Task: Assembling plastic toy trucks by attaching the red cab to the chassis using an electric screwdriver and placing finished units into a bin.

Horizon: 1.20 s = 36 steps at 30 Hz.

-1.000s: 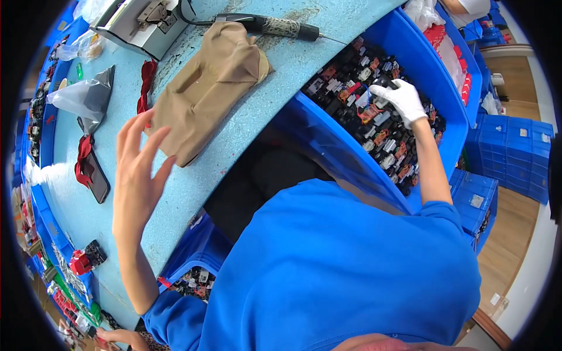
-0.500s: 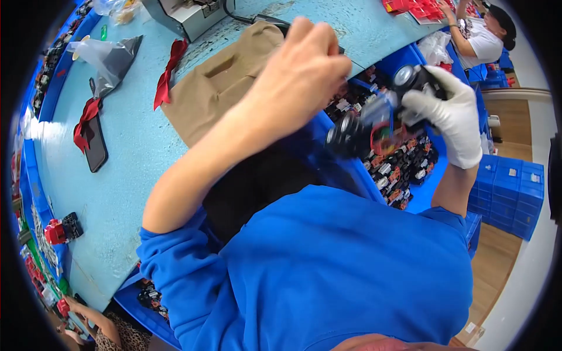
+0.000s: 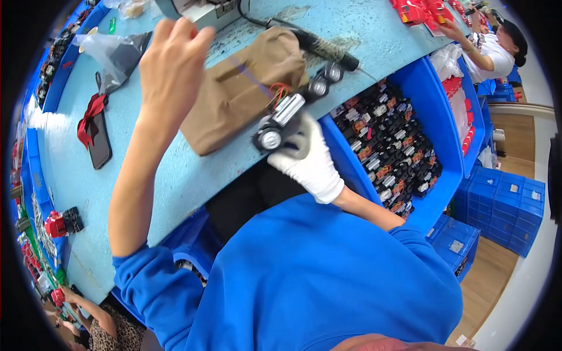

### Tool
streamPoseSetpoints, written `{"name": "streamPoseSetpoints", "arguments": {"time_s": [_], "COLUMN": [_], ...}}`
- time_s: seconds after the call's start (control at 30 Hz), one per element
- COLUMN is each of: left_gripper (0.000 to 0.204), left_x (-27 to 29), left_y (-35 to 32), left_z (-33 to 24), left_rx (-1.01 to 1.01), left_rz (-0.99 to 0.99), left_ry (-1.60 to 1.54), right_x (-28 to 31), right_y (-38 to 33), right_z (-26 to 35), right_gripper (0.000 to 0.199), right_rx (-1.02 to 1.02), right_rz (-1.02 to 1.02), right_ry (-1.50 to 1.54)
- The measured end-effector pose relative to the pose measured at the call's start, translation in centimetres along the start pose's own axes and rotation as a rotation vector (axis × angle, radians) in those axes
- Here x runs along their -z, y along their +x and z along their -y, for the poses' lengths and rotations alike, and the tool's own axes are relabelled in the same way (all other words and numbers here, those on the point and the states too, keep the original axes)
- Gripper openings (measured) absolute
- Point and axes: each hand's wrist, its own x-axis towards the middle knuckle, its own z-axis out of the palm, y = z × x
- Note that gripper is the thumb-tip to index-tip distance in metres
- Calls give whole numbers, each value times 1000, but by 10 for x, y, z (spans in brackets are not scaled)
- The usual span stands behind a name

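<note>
Over the near edge of the light blue worktable (image 3: 175, 175), the gloved right hand (image 3: 310, 164) has its fingers wrapped around a small black and silver toy car chassis (image 3: 293, 114), which tilts up and away with three round wheels showing and a knot of red and orange wires at its middle. Left of that chassis, the bare left hand (image 3: 170, 70) is raised above the table with its fingers pinched together at the top; I cannot tell whether anything lies between them. Just behind the chassis a tan padded envelope (image 3: 246, 88) lies flat on the table, and beyond that a black-handled tool (image 3: 322, 47) rests with its cable running to a grey box (image 3: 211, 9) at the far edge. Right of the chassis, a deep blue bin (image 3: 433, 111) is filled with black parts carrying small white and orange patches. Far left of the chassis, a dark phone (image 3: 98, 140) lies under a red ribbon-like piece (image 3: 88, 117), with a clear plastic bag (image 3: 114, 50) further back. At the table's left rim sits a small red and black part (image 3: 58, 222). Far right and beyond the bin, another person's arm (image 3: 474, 50) reaches toward red pieces (image 3: 418, 10). Stacked blue crates (image 3: 503, 205) stand on the wooden floor to the right.
</note>
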Motion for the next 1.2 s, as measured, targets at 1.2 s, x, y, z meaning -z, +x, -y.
{"name": "streamPoseSetpoints", "arguments": {"time_s": [1.2], "left_gripper": [15], "left_x": [-6], "left_y": [-46], "left_z": [6], "left_rx": [387], "left_rz": [359], "left_ry": [-1060], "right_x": [108], "right_y": [284], "right_z": [122], "right_gripper": [71], "right_rx": [588], "right_rz": [539], "right_ry": [-1595]}}
